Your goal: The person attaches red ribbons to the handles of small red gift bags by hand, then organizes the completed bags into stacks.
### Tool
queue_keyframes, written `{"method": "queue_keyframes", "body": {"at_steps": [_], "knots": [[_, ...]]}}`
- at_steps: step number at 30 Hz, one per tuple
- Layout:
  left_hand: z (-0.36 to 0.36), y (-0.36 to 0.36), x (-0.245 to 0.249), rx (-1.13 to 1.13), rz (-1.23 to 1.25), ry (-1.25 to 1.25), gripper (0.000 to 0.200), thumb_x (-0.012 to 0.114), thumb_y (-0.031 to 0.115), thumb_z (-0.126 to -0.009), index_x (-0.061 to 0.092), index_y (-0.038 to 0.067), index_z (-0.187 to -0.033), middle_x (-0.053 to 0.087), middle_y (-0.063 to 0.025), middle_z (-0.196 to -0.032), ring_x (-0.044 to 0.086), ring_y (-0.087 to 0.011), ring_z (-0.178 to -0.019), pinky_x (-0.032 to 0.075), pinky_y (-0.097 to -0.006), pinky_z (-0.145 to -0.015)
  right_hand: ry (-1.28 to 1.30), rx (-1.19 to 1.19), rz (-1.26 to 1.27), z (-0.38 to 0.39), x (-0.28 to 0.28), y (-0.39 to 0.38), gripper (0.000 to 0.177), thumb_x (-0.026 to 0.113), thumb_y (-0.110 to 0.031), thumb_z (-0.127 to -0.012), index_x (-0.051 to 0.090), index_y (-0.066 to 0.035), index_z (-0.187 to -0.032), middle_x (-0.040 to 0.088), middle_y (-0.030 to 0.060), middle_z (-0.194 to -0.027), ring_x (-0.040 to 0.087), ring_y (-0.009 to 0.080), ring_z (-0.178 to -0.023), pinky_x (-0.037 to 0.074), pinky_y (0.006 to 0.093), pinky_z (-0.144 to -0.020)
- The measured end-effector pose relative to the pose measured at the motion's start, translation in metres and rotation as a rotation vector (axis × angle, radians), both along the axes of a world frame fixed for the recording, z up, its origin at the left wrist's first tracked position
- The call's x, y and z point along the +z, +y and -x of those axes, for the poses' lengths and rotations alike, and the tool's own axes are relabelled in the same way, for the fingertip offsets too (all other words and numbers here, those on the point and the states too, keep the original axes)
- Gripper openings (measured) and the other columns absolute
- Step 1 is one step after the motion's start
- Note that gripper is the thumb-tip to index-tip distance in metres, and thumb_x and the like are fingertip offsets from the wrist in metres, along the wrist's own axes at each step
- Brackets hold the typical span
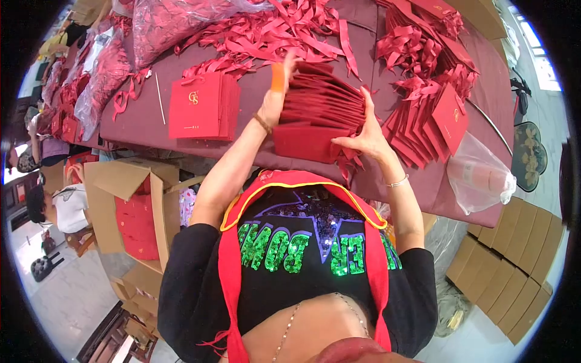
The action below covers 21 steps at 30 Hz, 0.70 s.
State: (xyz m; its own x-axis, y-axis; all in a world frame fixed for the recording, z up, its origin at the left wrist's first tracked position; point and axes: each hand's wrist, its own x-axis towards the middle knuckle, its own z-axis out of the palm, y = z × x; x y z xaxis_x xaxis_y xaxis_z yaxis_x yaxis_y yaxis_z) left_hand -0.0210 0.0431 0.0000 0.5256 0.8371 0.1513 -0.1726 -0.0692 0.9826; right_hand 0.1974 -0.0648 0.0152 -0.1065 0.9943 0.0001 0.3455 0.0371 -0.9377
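A thick stack of red paper gift bags (318, 115) stands upright at the table's front edge, squeezed between my two hands. My left hand (276, 100) presses flat along the stack's left side, with an orange band around part of it. From the right, my right hand (367, 136) grips the stack, thumb across the front and fingers along the side. To the left lies a neat pile of red bags (196, 106) with gold lettering. Fanned out to the right are more red bags (449, 121). Red ribbon handles (290, 30) are heaped behind the held stack.
The table (136, 124) has a dark red cloth. A plastic sack of red ribbons (163, 30) and a thin white stick (160, 98) lie left. At right sits a clear bag with pink contents (481, 175). Cardboard boxes (508, 260) and an open carton (160, 224) flank me. Another person (69, 209) sits left.
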Motion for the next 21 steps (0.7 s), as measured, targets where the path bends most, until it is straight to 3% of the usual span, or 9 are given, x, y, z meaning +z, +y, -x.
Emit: {"method": "queue_keyframes", "body": {"at_steps": [1, 4, 9, 10, 12, 13, 16, 17, 21], "knots": [[-0.004, 0.008, -0.023, 0.129, 0.043, -0.065, 0.07, 0.017, 0.057, -0.095, 0.029, 0.005, -0.141, 0.049, -0.0107, -0.125, 0.047, -0.0194, -0.115, 0.032, -0.0323, -0.102, -0.067, 0.012, -0.015, 0.001, 0.003, -0.001, 0.12, 0.086, -0.014, -0.056, 0.005, -0.009, -0.145, 0.031, 0.0161, -0.142, 0.034, 0.0241, -0.13, 0.027, 0.037, -0.109], [-0.018, 0.0, -0.028, 0.342, 0.172, -0.087, 0.057, 0.025, 0.048, -0.098, 0.059, 0.004, -0.086, 0.062, -0.0034, -0.085, 0.058, -0.0131, -0.08, 0.046, -0.0281, -0.079, -0.01, -0.012, -0.04, 0.003, 0.0, -0.003, 0.114, 0.085, -0.024, -0.056, 0.013, -0.004, -0.142, 0.033, 0.0186, -0.14, 0.036, 0.0283, -0.129, 0.028, 0.0365, -0.108], [0.009, -0.011, -0.009, -0.105, 0.269, -0.167, 0.055, 0.025, 0.051, -0.097, 0.053, 0.007, -0.115, 0.056, -0.0076, -0.112, 0.051, -0.0144, -0.106, 0.041, -0.0291, -0.092, -0.017, -0.07, 0.014, 0.002, 0.0, -0.01, 0.104, 0.084, -0.022, -0.058, 0.021, -0.002, -0.139, 0.042, 0.0184, -0.131, 0.043, 0.0276, -0.122, 0.032, 0.0366, -0.105], [0.022, -0.01, -0.009, -0.215, 0.258, -0.152, 0.056, 0.04, 0.045, -0.095, 0.033, 0.008, -0.136, 0.047, -0.011, -0.127, 0.042, -0.0182, -0.12, 0.035, -0.0322, -0.1, -0.001, -0.066, 0.02, 0.002, 0.0, -0.009, 0.103, 0.084, -0.022, -0.058, 0.023, -0.002, -0.138, 0.043, 0.0184, -0.13, 0.043, 0.0274, -0.122, 0.032, 0.0365, -0.105], [0.031, -0.029, 0.017, -0.212, 0.343, -0.071, 0.086, 0.066, 0.038, -0.082, 0.014, 0.006, -0.143, 0.038, -0.0133, -0.136, 0.035, -0.0241, -0.128, 0.029, -0.0361, -0.105, 0.036, -0.058, 0.038, 0.004, -0.003, -0.011, 0.1, 0.084, -0.022, -0.057, 0.026, -0.002, -0.136, 0.043, 0.0184, -0.129, 0.043, 0.0269, -0.122, 0.033, 0.0364, -0.105], [0.043, -0.031, 0.019, -0.322, -0.126, 0.17, 0.116, 0.082, 0.03, -0.065, 0.001, 0.005, -0.144, 0.031, -0.0166, -0.141, 0.031, -0.0298, -0.131, 0.027, -0.0394, -0.107, 0.017, -0.061, 0.024, 0.002, -0.011, -0.012, 0.099, 0.084, -0.023, -0.057, 0.027, -0.002, -0.136, 0.043, 0.0181, -0.13, 0.043, 0.0274, -0.123, 0.032, 0.0365, -0.105], [0.057, -0.05, 0.021, -0.275, -0.58, 0.543, 0.113, 0.084, 0.033, -0.06, 0.013, 0.005, -0.143, 0.028, -0.0229, -0.141, 0.03, -0.0386, -0.13, 0.027, -0.0433, -0.107, -0.11, 0.038, -0.09, 0.002, -0.006, -0.02, 0.1, 0.085, -0.025, -0.057, 0.028, -0.003, -0.135, 0.043, 0.018, -0.13, 0.042, 0.0278, -0.123, 0.032, 0.0367, -0.105], [0.056, -0.054, 0.016, -0.201, -0.722, 0.438, 0.092, 0.081, 0.027, -0.064, 0.03, 0.006, -0.137, 0.039, -0.0207, -0.135, 0.039, -0.0378, -0.124, 0.034, -0.0429, -0.103, -0.11, 0.069, -0.141, 0.003, -0.008, -0.024, 0.102, 0.086, -0.027, -0.056, 0.028, -0.003, -0.136, 0.04, 0.0183, -0.132, 0.039, 0.0295, -0.125, 0.03, 0.0378, -0.107], [0.048, -0.062, 0.013, -0.035, -0.692, 0.405, 0.059, 0.076, 0.012, -0.066, 0.052, 0.007, -0.119, 0.057, -0.0128, -0.114, 0.055, -0.0314, -0.106, 0.045, -0.0396, -0.09, -0.199, 0.145, -0.073, 0.009, 0.005, -0.046, 0.118, 0.09, -0.029, -0.049, 0.02, -0.001, -0.139, 0.034, 0.0171, -0.138, 0.03, 0.0288, -0.132, 0.022, 0.0387, -0.111]]}}
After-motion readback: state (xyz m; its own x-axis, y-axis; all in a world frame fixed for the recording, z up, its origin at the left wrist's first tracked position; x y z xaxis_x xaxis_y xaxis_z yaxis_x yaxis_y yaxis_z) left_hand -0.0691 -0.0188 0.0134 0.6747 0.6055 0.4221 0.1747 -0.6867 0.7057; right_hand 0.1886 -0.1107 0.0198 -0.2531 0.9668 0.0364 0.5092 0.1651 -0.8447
